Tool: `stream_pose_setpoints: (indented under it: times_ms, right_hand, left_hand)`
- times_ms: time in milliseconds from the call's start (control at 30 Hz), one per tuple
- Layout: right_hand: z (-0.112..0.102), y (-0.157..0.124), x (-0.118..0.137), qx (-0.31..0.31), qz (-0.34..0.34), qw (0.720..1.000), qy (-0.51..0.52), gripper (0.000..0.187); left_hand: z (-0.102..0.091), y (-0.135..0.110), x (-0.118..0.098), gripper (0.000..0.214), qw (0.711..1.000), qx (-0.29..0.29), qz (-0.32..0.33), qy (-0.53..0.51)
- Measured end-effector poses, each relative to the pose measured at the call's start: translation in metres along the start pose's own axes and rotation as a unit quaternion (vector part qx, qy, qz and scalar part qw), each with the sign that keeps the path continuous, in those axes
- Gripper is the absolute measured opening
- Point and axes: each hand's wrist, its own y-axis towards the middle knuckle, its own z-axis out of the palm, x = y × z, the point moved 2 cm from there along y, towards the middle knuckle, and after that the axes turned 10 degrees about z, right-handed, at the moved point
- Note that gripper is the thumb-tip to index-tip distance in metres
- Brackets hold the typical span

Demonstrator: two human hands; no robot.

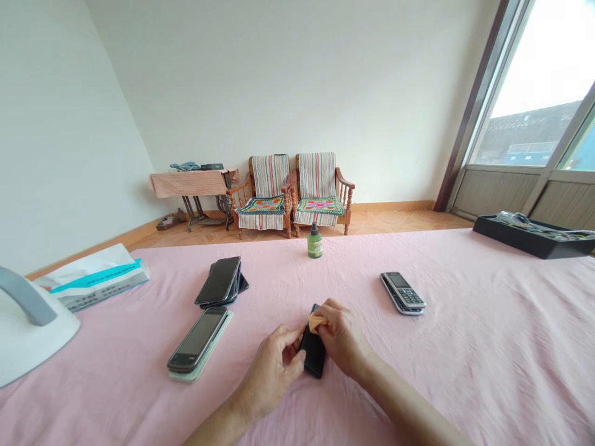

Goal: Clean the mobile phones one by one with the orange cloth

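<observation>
My left hand (pixel 274 368) grips a small black phone (pixel 313 353) by its left side, holding it just above the pink tablecloth (pixel 465 347). My right hand (pixel 341 337) pinches a small orange cloth (pixel 317 323) and presses it onto the phone's upper end. Both hands are closed, meeting at the phone in the near middle of the table.
A stack of black phones (pixel 220 282) and two stacked phones (pixel 199 341) lie to the left, a keypad phone (pixel 403 293) to the right. A green bottle (pixel 315 241) stands at the far edge. A black tray (pixel 534 235), a white appliance (pixel 28 328) and a printed bag (pixel 93 282) occupy the sides.
</observation>
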Motion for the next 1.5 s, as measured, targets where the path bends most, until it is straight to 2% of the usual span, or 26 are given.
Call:
stream_pose_setpoints:
  times_ms: [133,300,433,600,800,1033,1200,1267,1433,1500]
  right_hand:
    - [-0.005,0.002,-0.004,-0.036,0.023,0.999,-0.006,0.022]
    - [-0.004,-0.001,-0.003,0.003,0.007,1.000,0.002,0.023]
    - [-0.006,0.000,-0.005,-0.036,0.035,0.999,-0.009,0.021]
    - [0.000,-0.010,0.004,0.031,-0.002,0.999,0.022,0.024]
    - [-0.010,-0.004,-0.008,-0.061,0.070,0.995,-0.041,0.021]
    - [-0.004,-0.003,-0.010,-0.068,0.082,0.993,-0.049,0.021]
    - [-0.002,-0.005,-0.008,-0.062,0.082,0.994,-0.047,0.022]
    - [-0.003,-0.005,-0.008,-0.061,0.082,0.994,-0.047,0.022]
    - [-0.005,-0.006,-0.008,-0.056,0.082,0.994,-0.047,0.021]
    - [-0.005,-0.006,-0.008,-0.053,0.080,0.994,-0.047,0.022]
  left_hand:
    - [0.001,0.000,0.001,0.037,1.000,0.005,0.005,-0.002]
    - [0.000,0.000,0.000,0.036,1.000,0.002,0.005,-0.003]
    - [-0.001,-0.001,-0.003,0.040,1.000,0.009,0.017,-0.012]
    - [0.000,-0.002,-0.003,0.034,1.000,-0.001,0.007,-0.008]
    - [0.000,0.000,-0.005,0.040,0.999,0.010,0.005,-0.041]
    - [-0.001,0.001,-0.011,0.050,0.994,0.062,-0.042,-0.082]
    - [0.002,0.003,-0.010,0.045,0.996,0.048,-0.043,-0.063]
    - [0.001,0.004,-0.008,0.051,0.998,0.048,-0.034,-0.040]
    - [-0.005,0.008,0.000,0.084,0.996,0.069,-0.002,0.047]
    - [-0.007,0.010,0.003,0.088,0.994,0.081,0.005,0.076]
